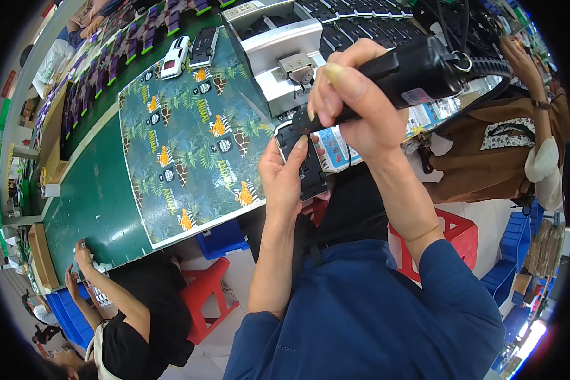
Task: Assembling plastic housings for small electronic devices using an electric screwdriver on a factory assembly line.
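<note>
My left hand (280, 180) is closed around a toy car (313, 174) turned with its black underside up, at the near edge of the bench. In my right hand (377, 123) is a thick black electric screwdriver (421, 73), gripped and slanting down to the car's underside. My right hand hides part of the driver, and its tip is hard to make out. Just beyond both hands stands a metal screw feeder (278, 57). Farther left lie a white toy car (175, 58) on its wheels and another toy car (204, 47) with its dark underside up.
A printed jungle-pattern sheet (190, 152) covers part of the green bench (88, 196). Rows of black car undersides (367, 31) lie behind the feeder, with purple-black parts (98, 76) at far left. Co-workers sit on both sides. Red stools (212, 294) stand below.
</note>
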A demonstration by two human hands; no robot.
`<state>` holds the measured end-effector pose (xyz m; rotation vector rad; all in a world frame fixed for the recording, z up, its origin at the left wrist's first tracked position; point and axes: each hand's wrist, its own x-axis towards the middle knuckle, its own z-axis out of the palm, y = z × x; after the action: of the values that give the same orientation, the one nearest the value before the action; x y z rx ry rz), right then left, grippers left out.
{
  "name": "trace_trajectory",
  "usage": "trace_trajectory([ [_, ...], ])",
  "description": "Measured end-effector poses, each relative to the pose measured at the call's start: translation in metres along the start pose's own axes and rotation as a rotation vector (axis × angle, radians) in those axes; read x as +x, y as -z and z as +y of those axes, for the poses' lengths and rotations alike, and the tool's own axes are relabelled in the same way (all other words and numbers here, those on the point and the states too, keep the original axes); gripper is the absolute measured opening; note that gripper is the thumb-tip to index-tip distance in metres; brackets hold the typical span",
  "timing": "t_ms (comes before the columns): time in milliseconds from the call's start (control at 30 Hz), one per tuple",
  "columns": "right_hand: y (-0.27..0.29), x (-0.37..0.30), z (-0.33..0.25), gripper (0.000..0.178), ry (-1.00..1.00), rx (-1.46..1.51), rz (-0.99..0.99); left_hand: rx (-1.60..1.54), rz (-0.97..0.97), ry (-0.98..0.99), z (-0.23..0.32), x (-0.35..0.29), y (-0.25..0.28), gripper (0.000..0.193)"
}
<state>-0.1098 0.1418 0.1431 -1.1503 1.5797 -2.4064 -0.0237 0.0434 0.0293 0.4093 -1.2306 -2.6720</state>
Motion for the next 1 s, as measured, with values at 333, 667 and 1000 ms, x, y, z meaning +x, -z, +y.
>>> trace_trajectory([
  [333, 0.000, -0.002, 0.018, 0.024, 0.030, -0.164, -0.109, 0.027, 0.033, 0.003, 0.001, -0.002, -0.001, 0.023],
  [667, 0.002, -0.009, 0.017, 0.022, 0.021, -0.115, -0.014, 0.066, -0.026, -0.025, 0.000, -0.001, 0.001, 0.031],
  [1000, 0.012, -0.007, 0.005, 0.013, 0.022, 0.069, -0.064, 0.004, 0.019, -0.006, 0.003, -0.001, 0.004, 0.022],
])
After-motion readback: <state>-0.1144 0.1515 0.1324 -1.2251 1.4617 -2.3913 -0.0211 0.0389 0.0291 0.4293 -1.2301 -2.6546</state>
